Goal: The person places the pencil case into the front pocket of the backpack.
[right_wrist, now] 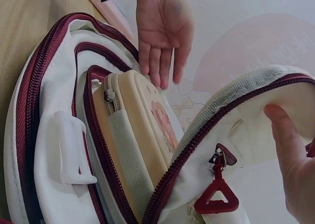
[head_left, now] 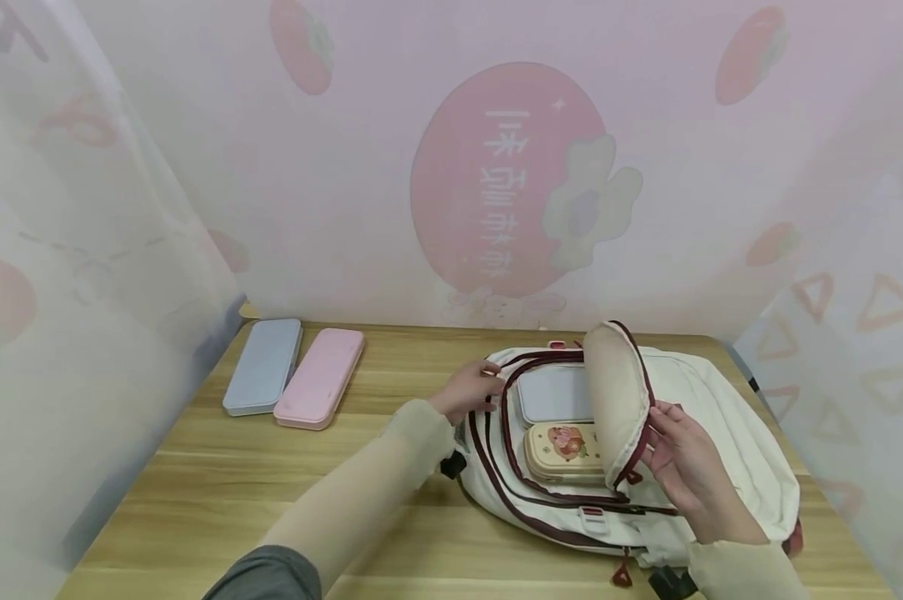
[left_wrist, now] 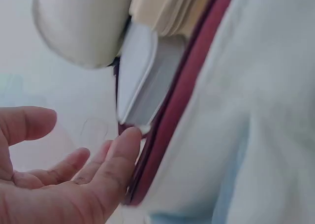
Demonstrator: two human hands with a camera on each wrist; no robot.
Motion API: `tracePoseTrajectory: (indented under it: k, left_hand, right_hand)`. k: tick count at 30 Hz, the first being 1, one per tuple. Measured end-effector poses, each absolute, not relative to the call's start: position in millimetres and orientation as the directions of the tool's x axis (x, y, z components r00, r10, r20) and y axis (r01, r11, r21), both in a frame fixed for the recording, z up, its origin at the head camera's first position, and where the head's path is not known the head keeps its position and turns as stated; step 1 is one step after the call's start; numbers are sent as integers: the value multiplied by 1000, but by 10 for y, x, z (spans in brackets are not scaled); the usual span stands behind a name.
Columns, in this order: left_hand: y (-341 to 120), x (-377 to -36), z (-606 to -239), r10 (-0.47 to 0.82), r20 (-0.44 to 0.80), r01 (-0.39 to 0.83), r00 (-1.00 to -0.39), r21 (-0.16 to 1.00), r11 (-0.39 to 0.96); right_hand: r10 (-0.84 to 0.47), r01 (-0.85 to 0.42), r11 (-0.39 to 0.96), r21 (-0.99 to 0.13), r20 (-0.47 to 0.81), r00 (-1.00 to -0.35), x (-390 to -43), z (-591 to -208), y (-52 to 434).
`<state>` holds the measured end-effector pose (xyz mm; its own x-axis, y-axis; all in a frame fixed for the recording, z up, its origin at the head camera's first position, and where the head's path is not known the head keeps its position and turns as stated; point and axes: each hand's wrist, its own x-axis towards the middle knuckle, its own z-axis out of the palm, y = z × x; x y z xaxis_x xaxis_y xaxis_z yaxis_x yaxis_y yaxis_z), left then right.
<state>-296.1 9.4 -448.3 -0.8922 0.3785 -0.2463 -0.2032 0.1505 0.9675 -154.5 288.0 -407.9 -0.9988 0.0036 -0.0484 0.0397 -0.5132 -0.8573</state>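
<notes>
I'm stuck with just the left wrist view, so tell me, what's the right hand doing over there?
Observer: The right hand pinches the edge of the front flap, which stands folded back.
Operator: Anything lying outside the backpack?
Observer: Yes, a light blue case and a pink case lie side by side on the table, off to the person's left.
Operator: And the beige case in the open pocket, is its top plain?
Observer: No, it carries a reddish printed picture.
</notes>
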Motion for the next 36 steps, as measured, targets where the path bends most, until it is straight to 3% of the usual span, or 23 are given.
tracePoseTrajectory:
  k: [11,36]
  left_hand:
    - [-552,-2926,-4418,262,-200,-187,-944,980,74]
    - [-1490,-2822,-4349,162,-222,-212,-961,974,77]
  right_hand:
    - [-10,44,-521,-853,-46,-999,-1548,-4090,2872]
    - [-25,35,-533,-845,-25,-999,-1565,-4125,2883]
